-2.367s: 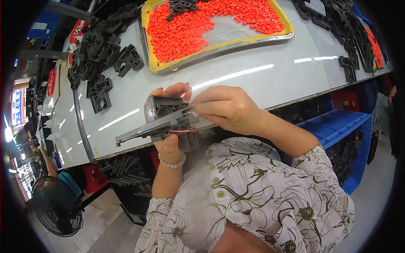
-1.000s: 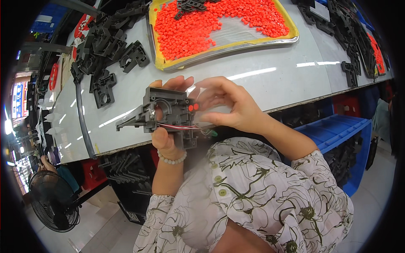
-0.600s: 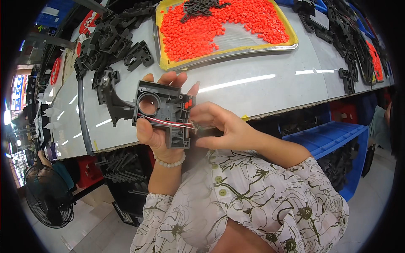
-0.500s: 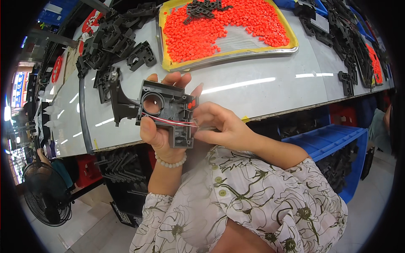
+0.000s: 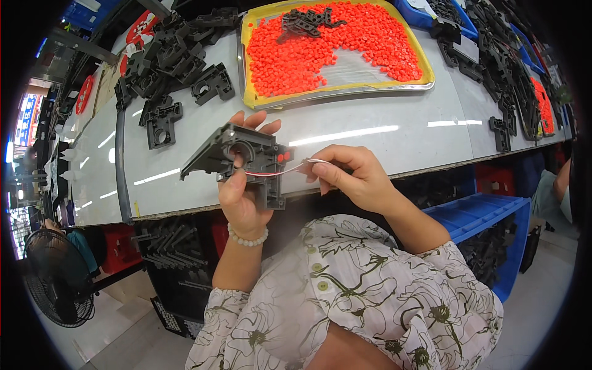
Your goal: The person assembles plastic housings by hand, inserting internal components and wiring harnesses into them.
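Note:
A dark grey plastic housing [image 5: 269, 161] with a round hole is held over the table's front edge. My left hand [image 5: 237, 200] is wrapped round it, thumb at the near side and fingers behind the far side. Two small red caps [image 5: 283, 157] sit at the housing's right edge. From inside it, thin red and white wires [image 5: 290, 171] run out to the right. My right hand [image 5: 347, 172] pinches their free ends between thumb and fingers, apart from the housing.
A yellow-rimmed metal tray [image 5: 345, 91] of small red caps stands behind my hands, with several dark parts [image 5: 305, 23] on top. Grey housings [image 5: 163, 58] are heaped at the back left, more dark parts [image 5: 502, 98] at right. Below the table are a blue crate [image 5: 518, 246] and a black fan [image 5: 60, 277].
My right hand has moved right, away from the housing, drawing the wire ends out with it. My left hand has tilted the housing, swinging its long arm.

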Available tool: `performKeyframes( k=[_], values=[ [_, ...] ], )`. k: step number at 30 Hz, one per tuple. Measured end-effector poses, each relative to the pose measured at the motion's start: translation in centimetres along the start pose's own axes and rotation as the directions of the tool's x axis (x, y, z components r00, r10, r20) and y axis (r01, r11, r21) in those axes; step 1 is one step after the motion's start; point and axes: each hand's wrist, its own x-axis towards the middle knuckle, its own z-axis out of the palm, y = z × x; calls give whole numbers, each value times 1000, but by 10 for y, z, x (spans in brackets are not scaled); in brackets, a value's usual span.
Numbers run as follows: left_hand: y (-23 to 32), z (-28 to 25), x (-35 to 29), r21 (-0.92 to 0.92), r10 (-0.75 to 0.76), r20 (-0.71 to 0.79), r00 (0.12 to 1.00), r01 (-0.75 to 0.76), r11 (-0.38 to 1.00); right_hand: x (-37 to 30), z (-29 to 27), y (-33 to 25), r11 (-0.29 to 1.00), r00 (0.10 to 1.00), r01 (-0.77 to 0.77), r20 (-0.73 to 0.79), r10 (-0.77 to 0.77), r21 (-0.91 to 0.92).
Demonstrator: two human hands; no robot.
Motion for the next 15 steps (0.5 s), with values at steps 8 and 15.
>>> performKeyframes(
  k=[8,15],
  values=[
    [-2,7,-1,36,-55,-33,998,56,998,3,-5,-3,994,990,-99,96,103,-47],
    [-2,3,-1,34,-10,-27,1000,11,999,3,3,5,959,959,280,-62,-278,38]
  ],
)
